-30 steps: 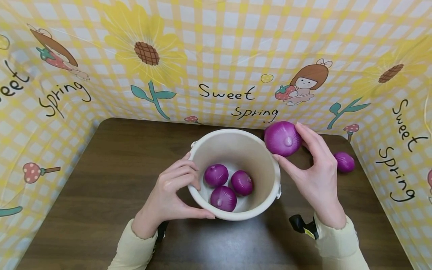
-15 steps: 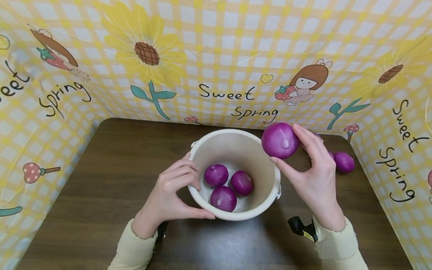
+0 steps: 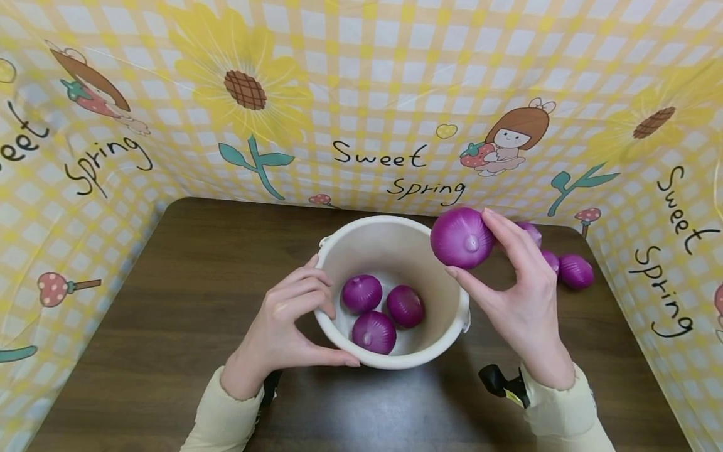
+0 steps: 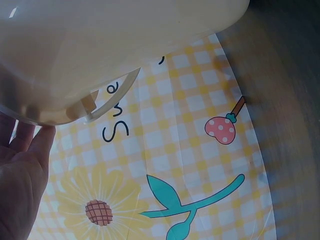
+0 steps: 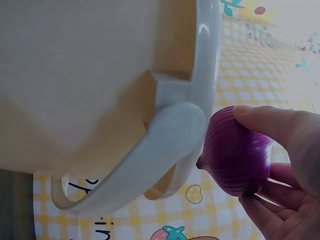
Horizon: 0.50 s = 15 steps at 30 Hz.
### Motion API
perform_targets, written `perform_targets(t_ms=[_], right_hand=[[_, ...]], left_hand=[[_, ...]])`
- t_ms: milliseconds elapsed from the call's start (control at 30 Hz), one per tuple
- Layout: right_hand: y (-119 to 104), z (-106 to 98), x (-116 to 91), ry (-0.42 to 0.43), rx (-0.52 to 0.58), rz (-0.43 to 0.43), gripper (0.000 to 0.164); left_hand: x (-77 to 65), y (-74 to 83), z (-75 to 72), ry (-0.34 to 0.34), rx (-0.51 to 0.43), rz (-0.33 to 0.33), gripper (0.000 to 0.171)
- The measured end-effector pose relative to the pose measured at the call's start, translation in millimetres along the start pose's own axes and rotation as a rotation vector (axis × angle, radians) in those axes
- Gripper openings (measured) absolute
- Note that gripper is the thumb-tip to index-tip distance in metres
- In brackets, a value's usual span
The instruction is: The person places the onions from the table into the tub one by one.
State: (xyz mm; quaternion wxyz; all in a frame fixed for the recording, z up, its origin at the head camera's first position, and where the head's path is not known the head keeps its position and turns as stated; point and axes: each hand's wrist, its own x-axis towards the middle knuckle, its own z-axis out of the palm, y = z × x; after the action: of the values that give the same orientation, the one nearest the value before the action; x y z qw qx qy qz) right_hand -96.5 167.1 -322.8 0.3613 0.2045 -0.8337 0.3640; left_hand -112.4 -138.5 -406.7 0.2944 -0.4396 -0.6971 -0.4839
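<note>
A cream bucket (image 3: 395, 361) stands on the table, and three purple onions (image 3: 374, 333) lie at its bottom. My left hand (image 3: 288, 320) holds the bucket's left rim, thumb at the front and fingers over the edge. In my right hand (image 3: 522, 295) is another purple onion (image 3: 462, 238), gripped between thumb and fingers above the bucket's right back rim. The right wrist view shows that onion (image 5: 237, 152) just past the rim, beside the bucket's handle (image 5: 145, 155). In the left wrist view, fingertips (image 4: 45, 142) touch the bucket's edge.
Several more onions (image 3: 576, 272) lie on the brown table (image 3: 226, 263) behind and right of my right hand, partly hidden by it. A yellow checked cloth (image 3: 373, 94) with printed flowers and words walls the table at the back and both sides.
My right hand has moved slightly left with its onion, bringing it further over the bucket's rim. More of the onions behind that hand now show. The left hand and bucket stay put.
</note>
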Motion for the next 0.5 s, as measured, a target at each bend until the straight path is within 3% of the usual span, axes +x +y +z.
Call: perform_targets(t_ms=[300,500], right_hand=[[3.4,3.0,-3.0,-0.03,0.033,0.005,0.07],[4.2,7.7,-5.8,-0.056,0.053,0.012,0.081]], left_hand=[[0.0,-0.1,0.1,-0.001,0.008,-0.003,0.059],[-0.7,-0.4,0.3,-0.003,0.011,-0.005,0.059]])
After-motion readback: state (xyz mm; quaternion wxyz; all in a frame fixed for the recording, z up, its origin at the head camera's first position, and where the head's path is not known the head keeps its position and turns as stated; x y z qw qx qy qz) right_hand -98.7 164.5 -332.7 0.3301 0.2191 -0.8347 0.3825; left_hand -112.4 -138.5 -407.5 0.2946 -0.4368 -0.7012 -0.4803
